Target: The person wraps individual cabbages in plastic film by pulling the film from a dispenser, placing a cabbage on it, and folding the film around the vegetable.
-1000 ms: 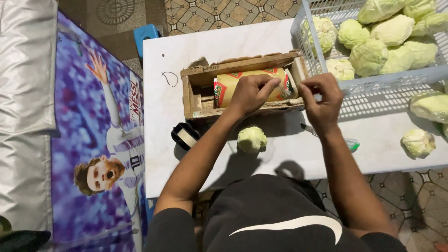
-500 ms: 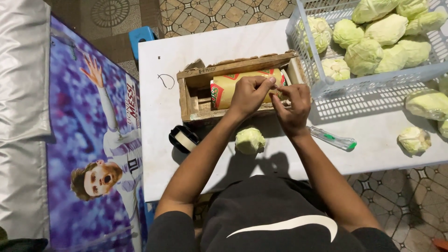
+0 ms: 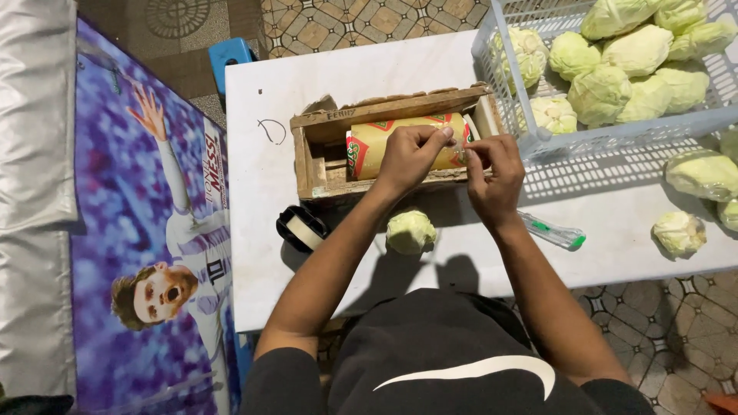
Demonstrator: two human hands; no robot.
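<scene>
White table top [image 3: 254,253], both hands at a yellow film roll [image 3: 384,146] in a wooden box [image 3: 307,157].
Left hand [image 3: 407,154] and right hand [image 3: 492,180] pinch at the clear film's edge, seemingly freeing it before a pull; what they grip is too fine to confirm. Near them lies a small cabbage [image 3: 410,230]; a crate [image 3: 500,84] crowds the right, leaving open table nearer.

White worktop [image 3: 261,253] set over patterned tile floor [image 3: 346,19]; blue stool [image 3: 229,55] tucked at far edge; purple printed banner [image 3: 138,230] and silver sheet [image 3: 34,154] laid at left; shadows cast toward near edge
</scene>
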